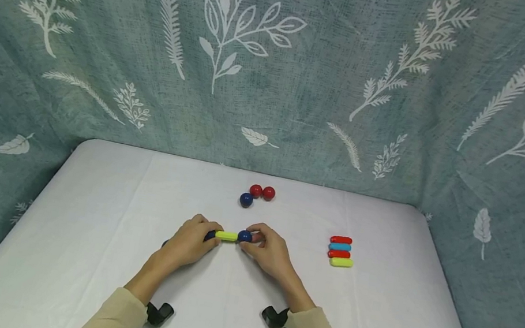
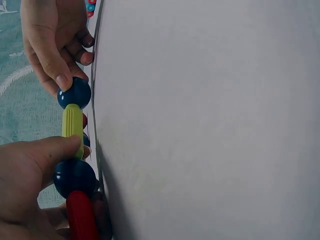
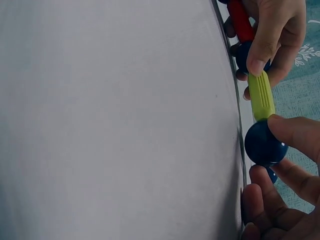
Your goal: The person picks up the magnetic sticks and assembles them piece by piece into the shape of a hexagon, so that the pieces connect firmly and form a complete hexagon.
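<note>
A chain of rods and balls stretches between the two hands. My left hand [image 1: 191,240] grips it where a yellow-green rod [image 2: 73,120] meets a dark blue ball [image 2: 75,178], its thumb on the rod. From that ball a red rod [image 2: 81,215] runs back under the left palm, and another dark blue ball [image 1: 165,243] peeks out beyond the hand. At the chain's other end, my right hand [image 1: 270,252] pinches a dark blue ball [image 3: 266,143] between thumb and fingers. This ball touches the yellow-green rod's end.
Two red balls [image 1: 268,193] and a loose dark blue ball [image 1: 246,200] sit near the back of the white table [image 1: 68,247]. To the right lies a stack of several short rods [image 1: 340,247] in red, blue and yellow-green. A patterned green cloth [image 1: 309,78] hangs behind.
</note>
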{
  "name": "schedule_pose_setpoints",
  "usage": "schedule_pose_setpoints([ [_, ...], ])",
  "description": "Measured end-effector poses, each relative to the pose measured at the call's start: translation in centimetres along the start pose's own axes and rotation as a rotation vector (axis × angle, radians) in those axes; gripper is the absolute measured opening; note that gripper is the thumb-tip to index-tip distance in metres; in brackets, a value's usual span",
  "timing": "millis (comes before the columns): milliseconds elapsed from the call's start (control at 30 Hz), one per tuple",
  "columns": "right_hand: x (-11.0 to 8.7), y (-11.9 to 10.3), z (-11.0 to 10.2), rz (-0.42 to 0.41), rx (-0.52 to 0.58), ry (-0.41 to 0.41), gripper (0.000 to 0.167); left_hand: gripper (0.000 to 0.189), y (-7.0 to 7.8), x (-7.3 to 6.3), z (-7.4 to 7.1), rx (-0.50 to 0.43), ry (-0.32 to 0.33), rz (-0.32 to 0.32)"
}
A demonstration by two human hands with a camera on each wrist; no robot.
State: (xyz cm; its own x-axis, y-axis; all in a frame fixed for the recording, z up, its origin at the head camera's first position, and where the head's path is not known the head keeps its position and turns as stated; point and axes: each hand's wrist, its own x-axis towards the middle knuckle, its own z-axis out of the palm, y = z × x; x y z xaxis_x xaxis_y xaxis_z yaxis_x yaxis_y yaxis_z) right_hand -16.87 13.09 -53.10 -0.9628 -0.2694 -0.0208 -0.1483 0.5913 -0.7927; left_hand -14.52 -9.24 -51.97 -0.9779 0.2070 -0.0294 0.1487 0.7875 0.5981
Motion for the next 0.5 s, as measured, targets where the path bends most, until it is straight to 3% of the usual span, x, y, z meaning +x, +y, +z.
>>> schedule_pose_setpoints([
  [267, 0.1, -0.3, 0.4, -0.047, 0.009, -0.003, 0.033, 0.029, 0.9, 0.1, 0.8, 0.136, 0.043, 0.006],
  [500, 0.3, -1.3, 1.3, -0.042, -0.026, -0.034, 0.034, 0.025, 1.6, 0.2, 1.3, 0.16, 0.053, 0.026],
])
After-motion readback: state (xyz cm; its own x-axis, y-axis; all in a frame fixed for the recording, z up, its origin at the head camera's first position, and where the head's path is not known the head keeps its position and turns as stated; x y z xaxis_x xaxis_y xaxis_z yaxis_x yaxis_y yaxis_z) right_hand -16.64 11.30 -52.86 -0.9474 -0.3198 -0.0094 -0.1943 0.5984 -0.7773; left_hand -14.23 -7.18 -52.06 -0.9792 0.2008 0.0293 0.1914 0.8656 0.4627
